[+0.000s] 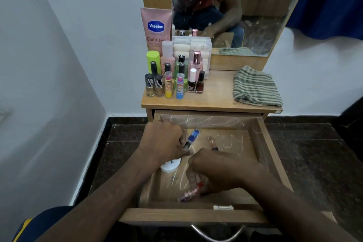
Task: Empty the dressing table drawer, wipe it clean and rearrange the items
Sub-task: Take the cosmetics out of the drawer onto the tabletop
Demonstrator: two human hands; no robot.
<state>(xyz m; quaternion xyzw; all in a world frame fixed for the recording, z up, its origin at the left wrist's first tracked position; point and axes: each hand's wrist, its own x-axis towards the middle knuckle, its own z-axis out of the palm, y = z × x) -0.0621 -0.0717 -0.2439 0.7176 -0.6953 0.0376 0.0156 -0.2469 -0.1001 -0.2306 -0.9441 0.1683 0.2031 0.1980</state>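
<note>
The wooden drawer [275, 159] is pulled out under the dressing table top [216, 94]. Both my hands are inside it. My left hand [165, 139] grips a slim blue-capped tube [191, 138] near the drawer's back left. My right hand [218, 171] pinches a pink tube with a red end [191, 192] near the front. A white round lid [170, 166] lies partly under my left wrist. A small dark lipstick-like stick [214, 146] lies at the drawer's middle. White streaks mark the drawer bottom.
Several bottles, nail polishes and lip balms [174, 78] stand on the table top's left, behind them a pink Vaseline tube [156, 27] and a clear box [191, 47]. A striped cloth [255, 88] lies at the right. A mirror [245, 6] stands behind. A metal handle [216, 236] hangs on the drawer front.
</note>
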